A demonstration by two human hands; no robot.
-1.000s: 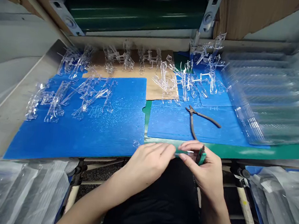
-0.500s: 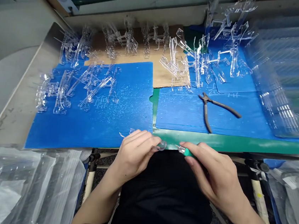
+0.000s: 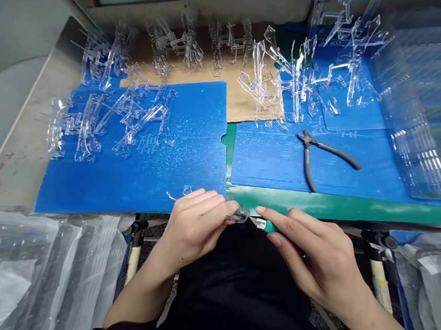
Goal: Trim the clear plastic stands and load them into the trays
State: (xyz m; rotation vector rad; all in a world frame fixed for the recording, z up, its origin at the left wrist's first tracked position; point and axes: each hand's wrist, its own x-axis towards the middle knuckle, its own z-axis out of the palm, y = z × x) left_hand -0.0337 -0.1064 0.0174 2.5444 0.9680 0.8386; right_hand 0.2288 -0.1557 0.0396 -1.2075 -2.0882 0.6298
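Note:
My left hand point(image 3: 198, 223) is closed around a clear plastic part point(image 3: 242, 214), whose rounded end sticks out past the fingertips. Most of that part is hidden in the palm, though a thin clear end shows beyond the knuckles. In my right hand point(image 3: 310, 243) is a craft knife point(image 3: 267, 225) with a green handle and a silver collar, pinched between thumb and fingers. Its blade points left at the clear part, very near its rounded end; whether they touch I cannot tell. Both hands are at the table's front edge, above my lap.
Diagonal cutters point(image 3: 313, 143) lie spread on the right blue sheet point(image 3: 260, 158). Clear plastic parts point(image 3: 90, 128) lie on the left blue sheet point(image 3: 191, 146) and along the cardboard point(image 3: 245, 112). Clear trays point(image 3: 433, 124) are stacked at right. Plastic-wrapped bundles point(image 3: 75, 270) stand below the edge.
The knife in my right hand has come left, closer to the clear part, and its blade now points at it. My left hand keeps its grip. The view has shifted slightly.

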